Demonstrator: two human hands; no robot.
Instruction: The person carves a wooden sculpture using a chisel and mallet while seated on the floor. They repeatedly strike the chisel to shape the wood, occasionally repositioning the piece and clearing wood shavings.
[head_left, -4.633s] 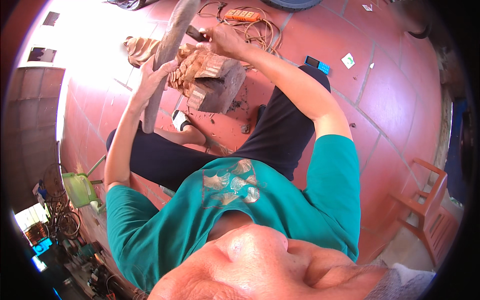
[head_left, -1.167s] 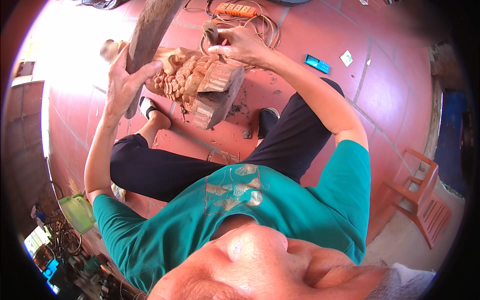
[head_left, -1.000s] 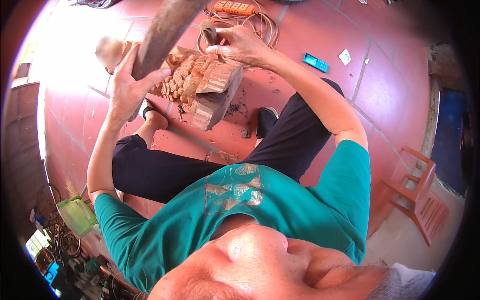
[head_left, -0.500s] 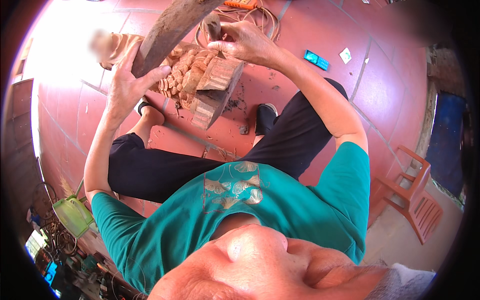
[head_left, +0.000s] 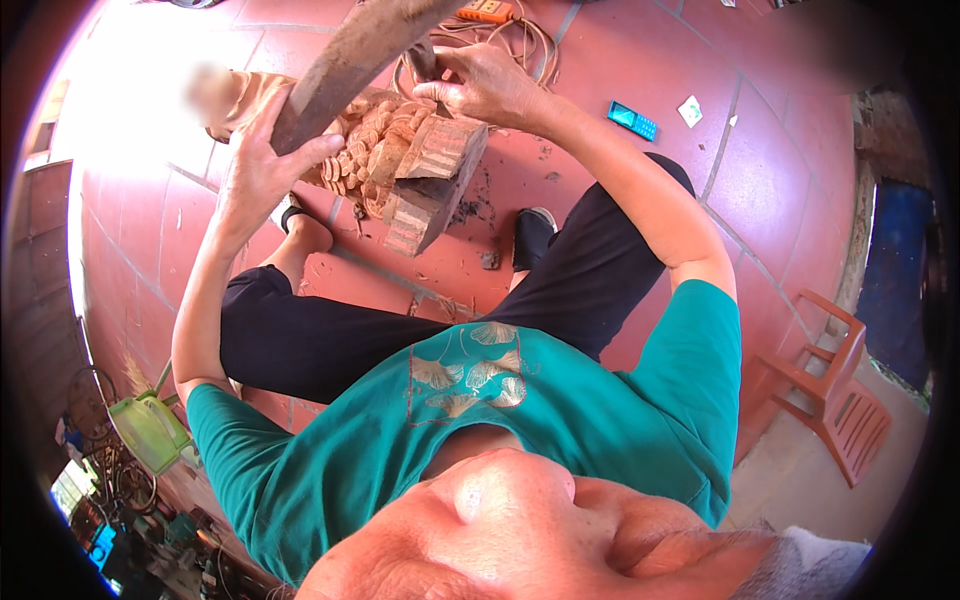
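Observation:
A long, curved piece of dark wood (head_left: 345,70) slants up past the top edge. Its lower end sits in my left hand (head_left: 255,170), thumb on one side and fingers on the other. To its right, my right hand (head_left: 495,88) pinches a short, stubby piece of wood (head_left: 424,64) between thumb and fingers. Whether that stub joins the curved piece cannot be seen. Behind and below both hands lies a carved wooden figure (head_left: 385,150) with a scaly, rounded pattern and a blocky, notched base. The curved wood hides part of the carving.
Between my feet, dark crumbs (head_left: 470,212) and a small chunk (head_left: 490,259) lie on the red tiles. An orange power strip (head_left: 486,11) with coiled cable is beyond my right hand. A blue phone (head_left: 632,120), a plastic chair (head_left: 830,390) and a green dustpan (head_left: 150,432) stand or lie around.
The upper part of the curved wood has swung slightly to the right, and my left hand has shifted a little with it. Both hands keep their holds.

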